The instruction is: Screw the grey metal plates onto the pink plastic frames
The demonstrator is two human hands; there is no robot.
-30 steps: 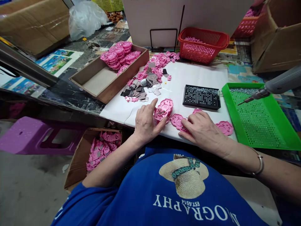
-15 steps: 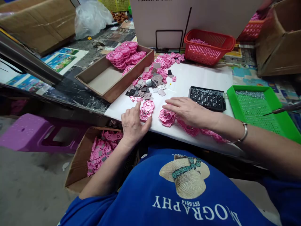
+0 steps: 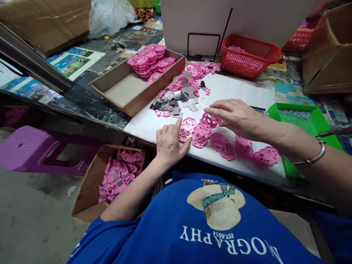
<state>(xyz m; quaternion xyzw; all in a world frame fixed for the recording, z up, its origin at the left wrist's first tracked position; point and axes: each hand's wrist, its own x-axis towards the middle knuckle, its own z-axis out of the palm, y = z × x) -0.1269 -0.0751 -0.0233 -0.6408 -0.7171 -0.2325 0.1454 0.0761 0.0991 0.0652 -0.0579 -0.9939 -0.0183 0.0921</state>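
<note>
My left hand point(image 3: 169, 143) rests on the white work surface, thumb and forefinger spread around the near left side of a pink plastic casing part point(image 3: 187, 129). The thumb appears to touch its lower edge. Against its right side lies a second pink casing part point(image 3: 201, 135), with small shiny metal bits in it. My right hand point(image 3: 235, 116) is palm down with fingers stretched out, the tips over or beside another pink part point(image 3: 210, 120); whether they touch it I cannot tell. Several more pink parts point(image 3: 223, 146) lie in a row below the right hand.
A wooden tray point(image 3: 129, 106) holds stacked pink parts. Grey plates point(image 3: 173, 102) and small pink pieces lie beyond my hands. A red basket point(image 3: 250, 60) stands behind, a green tray point(image 3: 295, 110) of metal pieces right. A cardboard box point(image 3: 88, 190) of pink parts sits lower left.
My left hand has slid right with the pink casing part, which now meets the others. My right hand has moved right, uncovering the row of pink parts and covering most of the black tray.
</note>
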